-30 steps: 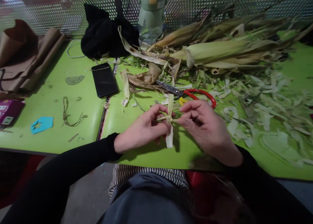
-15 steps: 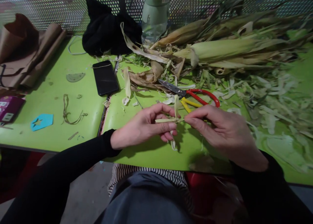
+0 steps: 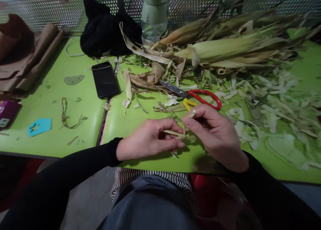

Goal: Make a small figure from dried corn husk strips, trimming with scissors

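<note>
Just above the near edge of the green table [image 3: 82, 116], my left hand [image 3: 150, 141] and my right hand [image 3: 213, 133] meet over a small knot of pale corn husk strips [image 3: 180, 133]. Fingers of both hands are closed in a pinch on the strips, left from the left side, right from above and the right. A short husk end sticks up between my right fingers. Red-handled scissors [image 3: 198, 97] lie flat on the table just beyond my right hand.
Ears of corn in their husks [image 3: 225, 49] are piled at the back right, with husk scraps [image 3: 271, 102] strewn across the right side. A black phone [image 3: 104, 80], a black cloth [image 3: 105, 29], a pale green bottle [image 3: 155, 12], brown paper [image 3: 25, 59] and a blue tag [image 3: 39, 127] lie to the left.
Both hands have dropped closer to the table and drawn together. The upright husk strip that stood between them is now folded down into the knot.
</note>
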`<state>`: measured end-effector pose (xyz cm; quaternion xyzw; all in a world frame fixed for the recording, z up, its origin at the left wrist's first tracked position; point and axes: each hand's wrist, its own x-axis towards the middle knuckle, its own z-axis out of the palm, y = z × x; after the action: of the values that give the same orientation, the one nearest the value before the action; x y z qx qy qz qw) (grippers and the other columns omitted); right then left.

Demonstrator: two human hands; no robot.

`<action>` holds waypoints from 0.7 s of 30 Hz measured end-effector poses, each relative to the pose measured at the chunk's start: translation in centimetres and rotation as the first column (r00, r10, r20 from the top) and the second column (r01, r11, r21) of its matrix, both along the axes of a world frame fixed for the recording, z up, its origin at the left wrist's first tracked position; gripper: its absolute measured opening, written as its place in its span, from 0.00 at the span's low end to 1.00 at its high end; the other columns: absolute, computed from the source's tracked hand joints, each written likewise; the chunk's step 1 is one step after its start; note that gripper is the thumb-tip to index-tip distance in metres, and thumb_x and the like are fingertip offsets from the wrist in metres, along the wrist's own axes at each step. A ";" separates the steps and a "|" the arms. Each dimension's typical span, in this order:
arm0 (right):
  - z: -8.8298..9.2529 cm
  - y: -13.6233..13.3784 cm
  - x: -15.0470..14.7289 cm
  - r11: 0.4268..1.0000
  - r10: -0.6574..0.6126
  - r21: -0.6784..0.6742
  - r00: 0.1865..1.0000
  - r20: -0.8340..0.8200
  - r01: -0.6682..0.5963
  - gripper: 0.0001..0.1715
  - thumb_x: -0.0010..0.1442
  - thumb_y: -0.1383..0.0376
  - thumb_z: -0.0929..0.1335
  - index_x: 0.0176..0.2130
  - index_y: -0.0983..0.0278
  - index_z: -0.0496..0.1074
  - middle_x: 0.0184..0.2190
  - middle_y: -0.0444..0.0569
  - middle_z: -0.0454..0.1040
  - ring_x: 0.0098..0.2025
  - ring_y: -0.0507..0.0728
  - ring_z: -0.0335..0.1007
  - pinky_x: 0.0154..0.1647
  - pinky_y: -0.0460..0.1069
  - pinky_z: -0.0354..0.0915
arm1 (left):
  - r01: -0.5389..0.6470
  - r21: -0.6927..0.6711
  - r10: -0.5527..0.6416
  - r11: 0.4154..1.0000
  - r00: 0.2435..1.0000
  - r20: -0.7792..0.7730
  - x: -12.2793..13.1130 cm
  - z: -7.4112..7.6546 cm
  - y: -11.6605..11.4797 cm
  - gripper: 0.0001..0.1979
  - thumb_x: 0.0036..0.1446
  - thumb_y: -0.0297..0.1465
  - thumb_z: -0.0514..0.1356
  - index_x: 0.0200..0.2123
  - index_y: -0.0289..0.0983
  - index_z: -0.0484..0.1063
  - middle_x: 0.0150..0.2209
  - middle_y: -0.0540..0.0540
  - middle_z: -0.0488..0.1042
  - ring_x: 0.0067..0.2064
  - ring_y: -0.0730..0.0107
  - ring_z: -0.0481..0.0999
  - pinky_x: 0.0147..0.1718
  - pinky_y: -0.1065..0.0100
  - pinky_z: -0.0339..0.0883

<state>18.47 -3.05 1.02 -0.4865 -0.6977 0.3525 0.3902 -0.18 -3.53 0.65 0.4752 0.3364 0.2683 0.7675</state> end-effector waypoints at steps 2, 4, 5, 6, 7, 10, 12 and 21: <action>-0.1 0.0 -0.1 1.000 -0.003 -0.019 1.000 -0.013 0.003 0.13 0.63 0.59 0.69 0.28 0.59 0.65 0.22 0.40 0.63 0.23 0.50 0.58 0.23 0.47 0.57 | 0.024 -0.058 -0.023 0.998 1.000 0.018 0.0 0.0 -0.2 0.13 0.52 0.28 0.70 0.38 0.33 0.70 0.26 0.52 0.75 0.27 0.76 0.75 0.31 0.72 0.70; -0.1 0.0 -0.2 0.999 -0.012 -0.030 1.000 -0.019 0.011 0.13 0.63 0.61 0.69 0.28 0.60 0.64 0.22 0.39 0.61 0.23 0.50 0.55 0.23 0.47 0.55 | 0.037 -0.122 -0.031 0.992 0.998 0.050 0.1 0.0 -0.5 0.10 0.54 0.26 0.67 0.38 0.34 0.69 0.27 0.52 0.75 0.28 0.77 0.75 0.32 0.72 0.71; -0.1 0.1 -0.3 0.999 -0.013 -0.031 1.000 -0.022 0.013 0.13 0.63 0.62 0.69 0.28 0.60 0.64 0.22 0.39 0.61 0.23 0.49 0.54 0.23 0.47 0.55 | 0.042 -0.146 -0.033 0.988 0.997 0.062 0.2 0.1 -0.7 0.09 0.55 0.25 0.67 0.37 0.34 0.69 0.27 0.52 0.75 0.28 0.78 0.75 0.32 0.72 0.71; 0.0 0.1 -0.3 0.999 -0.009 -0.032 1.000 -0.023 0.008 0.13 0.63 0.62 0.69 0.28 0.60 0.64 0.22 0.39 0.61 0.23 0.49 0.54 0.24 0.47 0.55 | 0.046 -0.159 -0.035 0.986 0.997 0.070 0.2 0.1 -0.8 0.09 0.55 0.24 0.66 0.37 0.34 0.69 0.28 0.52 0.75 0.28 0.79 0.75 0.32 0.73 0.72; 0.0 0.2 -0.3 0.999 0.004 -0.037 1.000 -0.022 -0.005 0.13 0.62 0.63 0.69 0.28 0.60 0.64 0.23 0.39 0.61 0.23 0.49 0.54 0.24 0.47 0.56 | 0.047 -0.161 -0.036 0.986 0.997 0.073 0.3 0.2 -0.9 0.09 0.55 0.23 0.66 0.36 0.34 0.69 0.27 0.52 0.75 0.28 0.79 0.75 0.32 0.73 0.71; 0.0 0.6 -0.1 0.996 0.046 -0.081 0.998 -0.041 -0.049 0.11 0.63 0.62 0.69 0.29 0.60 0.66 0.24 0.39 0.63 0.23 0.49 0.55 0.25 0.47 0.58 | 0.037 -0.147 -0.023 0.988 0.995 0.094 0.4 0.3 -0.9 0.09 0.55 0.24 0.66 0.36 0.34 0.68 0.27 0.52 0.75 0.27 0.79 0.74 0.32 0.74 0.71; -0.2 0.9 0.1 0.996 -0.004 -0.084 0.994 -0.113 -0.006 0.09 0.64 0.58 0.69 0.35 0.60 0.68 0.28 0.41 0.66 0.24 0.50 0.58 0.25 0.48 0.59 | -0.023 -0.154 0.045 0.988 0.989 0.142 0.4 0.2 -0.6 0.09 0.58 0.27 0.66 0.37 0.34 0.68 0.28 0.50 0.77 0.30 0.78 0.76 0.35 0.72 0.72; -0.2 0.9 0.1 0.999 0.032 0.004 0.991 0.133 -0.033 0.15 0.64 0.52 0.68 0.35 0.60 0.72 0.27 0.44 0.75 0.27 0.52 0.69 0.25 0.47 0.62 | -0.366 -0.106 0.381 0.924 0.898 0.220 0.3 -0.6 0.8 0.12 0.59 0.33 0.66 0.46 0.38 0.74 0.39 0.51 0.79 0.40 0.75 0.77 0.46 0.70 0.67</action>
<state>18.53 -2.14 0.80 -0.4962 -0.7311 0.3235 0.3386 0.13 -2.71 0.03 0.3424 0.3357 0.4546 0.7506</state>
